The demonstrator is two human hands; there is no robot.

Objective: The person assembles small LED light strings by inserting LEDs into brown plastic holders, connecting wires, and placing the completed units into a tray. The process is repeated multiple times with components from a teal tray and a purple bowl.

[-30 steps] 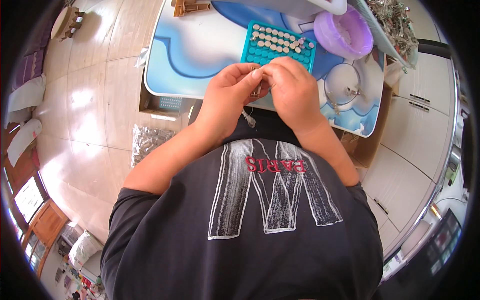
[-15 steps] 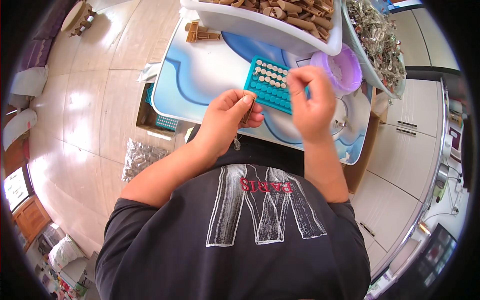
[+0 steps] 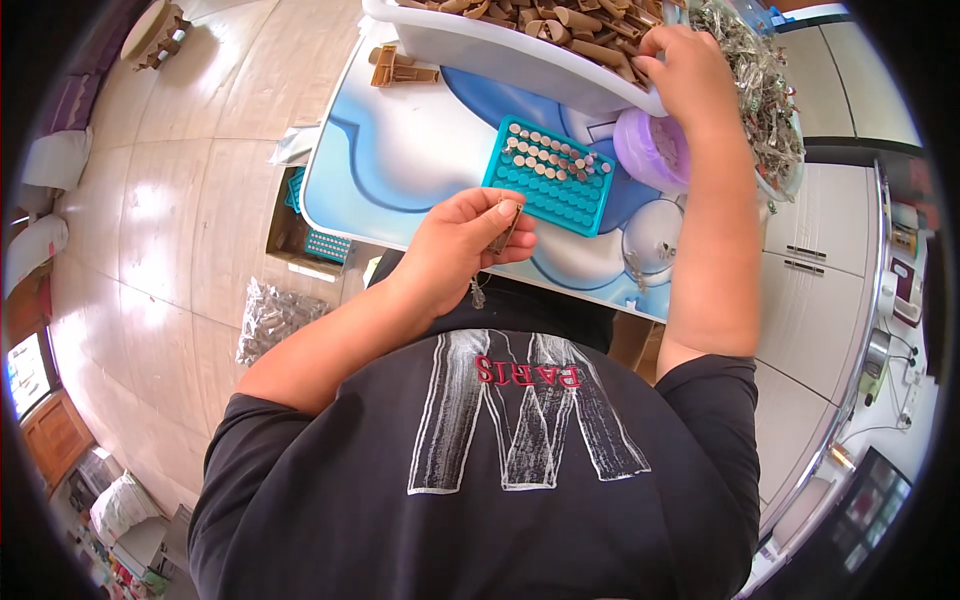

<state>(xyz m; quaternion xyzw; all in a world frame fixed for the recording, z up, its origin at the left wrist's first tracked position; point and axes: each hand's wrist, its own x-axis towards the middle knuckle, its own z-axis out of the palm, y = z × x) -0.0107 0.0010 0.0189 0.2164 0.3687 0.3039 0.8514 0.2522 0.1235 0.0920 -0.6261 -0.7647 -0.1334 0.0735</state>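
My left hand (image 3: 465, 240) is closed on a small brown plastic casing (image 3: 506, 228), pinched between thumb and fingers above the table's near edge. A small clear-and-silver piece (image 3: 478, 292) dangles below that hand. Just beyond it lies a teal tray (image 3: 560, 205) with rows of round pockets; pale round discs (image 3: 543, 155) fill its far rows, some silvery ones at the right. My right hand (image 3: 690, 75) reaches over the right wall of a white bin (image 3: 510, 55), its bent fingers apart among loose brown plastic casings (image 3: 590, 45). Its farther fingertips are partly hidden.
A purple tub (image 3: 640, 150) stands beside the bin, under my right forearm. Right of it is a basket of tangled silvery wired parts (image 3: 765, 120). Loose brown pieces (image 3: 400, 72) lie at the table's far left. On the floor are a cardboard box (image 3: 300, 255) and a filled clear bag (image 3: 275, 320).
My right hand has moved from above the teal tray, away and rightward to the bin, uncovering the tray's right side. My left hand keeps hold of the brown casing, barely moved.
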